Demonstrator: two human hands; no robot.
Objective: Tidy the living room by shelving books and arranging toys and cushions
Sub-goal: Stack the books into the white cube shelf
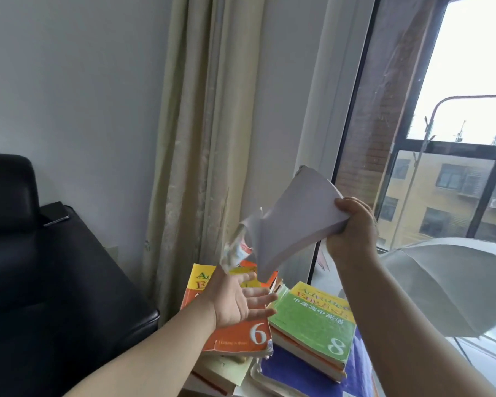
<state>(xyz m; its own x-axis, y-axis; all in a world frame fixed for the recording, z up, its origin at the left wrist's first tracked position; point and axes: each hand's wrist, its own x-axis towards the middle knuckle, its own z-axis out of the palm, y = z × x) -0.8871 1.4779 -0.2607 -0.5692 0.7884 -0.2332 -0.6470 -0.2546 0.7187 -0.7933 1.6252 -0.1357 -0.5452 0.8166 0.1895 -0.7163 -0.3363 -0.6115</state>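
Note:
My right hand [354, 227] grips a soft white-backed book [295, 219] by one corner and holds it up in the air; the book bends and its loose cover flaps, blurred, at the lower left. Below it my left hand [238, 302] hovers palm-up with spread fingers over an orange book [241, 336] marked 6. Beside that lies a green book [318, 328] marked 8 on top of a stack. More books and papers [226, 371] lie under both.
A black leather sofa [55, 282] fills the left, with a dark phone [55, 214] on its arm. A beige curtain [206, 138] hangs behind the books. At the right is a window [455, 138] and an open grey umbrella [453, 282].

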